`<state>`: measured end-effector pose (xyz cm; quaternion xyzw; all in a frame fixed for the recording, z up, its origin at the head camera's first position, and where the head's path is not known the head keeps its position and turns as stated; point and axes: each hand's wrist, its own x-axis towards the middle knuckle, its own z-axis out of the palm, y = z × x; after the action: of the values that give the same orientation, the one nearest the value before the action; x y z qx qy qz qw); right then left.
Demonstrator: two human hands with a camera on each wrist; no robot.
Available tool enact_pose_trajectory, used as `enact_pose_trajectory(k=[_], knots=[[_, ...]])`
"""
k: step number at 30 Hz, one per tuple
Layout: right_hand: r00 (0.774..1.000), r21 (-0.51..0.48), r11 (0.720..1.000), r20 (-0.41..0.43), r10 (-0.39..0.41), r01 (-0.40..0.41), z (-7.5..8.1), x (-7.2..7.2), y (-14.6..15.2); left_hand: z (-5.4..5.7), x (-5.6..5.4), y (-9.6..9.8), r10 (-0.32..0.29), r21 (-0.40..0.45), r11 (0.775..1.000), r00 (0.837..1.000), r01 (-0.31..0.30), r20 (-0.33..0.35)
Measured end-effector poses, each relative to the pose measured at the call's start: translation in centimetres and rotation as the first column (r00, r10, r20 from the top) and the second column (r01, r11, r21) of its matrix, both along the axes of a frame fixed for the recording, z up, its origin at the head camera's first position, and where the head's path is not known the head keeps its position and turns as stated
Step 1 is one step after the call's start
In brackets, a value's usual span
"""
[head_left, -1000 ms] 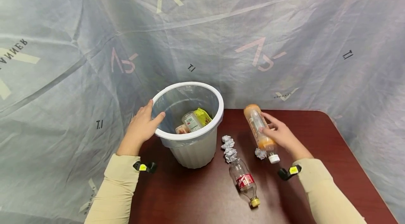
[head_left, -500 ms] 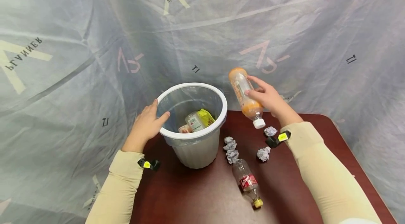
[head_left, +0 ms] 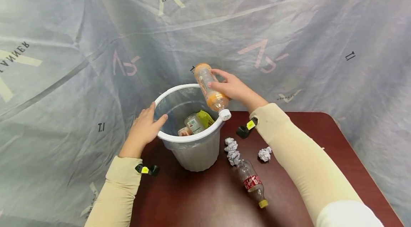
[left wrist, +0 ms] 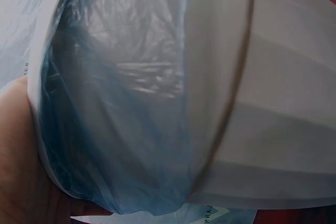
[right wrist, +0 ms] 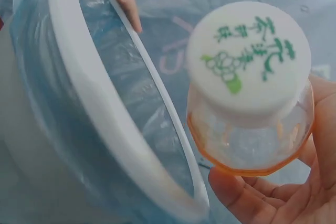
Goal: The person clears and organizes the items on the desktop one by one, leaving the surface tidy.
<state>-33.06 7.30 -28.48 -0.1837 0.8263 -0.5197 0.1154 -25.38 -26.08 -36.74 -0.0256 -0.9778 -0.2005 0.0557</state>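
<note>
My right hand [head_left: 229,85] holds an empty plastic bottle [head_left: 207,84] with orange bands over the right side of the bin's opening. The bottle leans, its white cap [right wrist: 249,59] low and towards me in the right wrist view. On the left, my left hand [head_left: 146,127] grips the white rim of the trash bin [head_left: 192,138], thumb over the inner side and fingers along the outside. A bluish clear liner [left wrist: 121,103] folds over that rim. Inside lie a clear plastic container [head_left: 194,124], a yellow wrapper [head_left: 204,118] and a small orange-and-white packet [head_left: 184,132].
A clear bottle [head_left: 252,182] with a red label and yellow cap lies on the dark red table [head_left: 199,198]. Crumpled paper balls [head_left: 232,150] lie beside the bin, and another paper ball [head_left: 264,154] is farther right. A grey printed sheet [head_left: 205,24] hangs behind.
My right hand has lifted the orange-banded bottle off the table area and carried it left to over the bin. My left hand has stayed on the rim.
</note>
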Motion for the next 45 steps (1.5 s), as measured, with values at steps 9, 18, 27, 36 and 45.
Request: enact_pose_trajectory(k=[9,18,27,36,45], knots=[[1.0,0.013,1.0,-0.003,0.028,-0.028,0.6,0.3,-2.3,0.6,0.4,0.4,0.01,0.01,1.0,1.0,-0.01,-0.007],[0.998,-0.139,0.99,-0.04,-0.039,0.033,0.2,0.4,-0.8,0.5,0.7,0.4,0.003,0.012,1.0,1.0,-0.003,-0.003],[0.993,-0.189,0.979,-0.074,-0.096,0.08,-0.7,-0.1,1.8,0.5,0.7,0.4,0.009,0.016,1.0,1.0,-0.009,0.009],[0.988,-0.18,0.976,-0.065,-0.137,0.123,-3.6,-0.2,5.5,0.3,0.7,0.3,0.004,0.012,1.0,1.0,-0.004,0.011],[0.99,-0.095,0.985,0.003,-0.142,0.142,-9.8,1.3,11.1,0.5,0.7,0.5,-0.005,0.01,1.0,1.0,0.005,0.002]])
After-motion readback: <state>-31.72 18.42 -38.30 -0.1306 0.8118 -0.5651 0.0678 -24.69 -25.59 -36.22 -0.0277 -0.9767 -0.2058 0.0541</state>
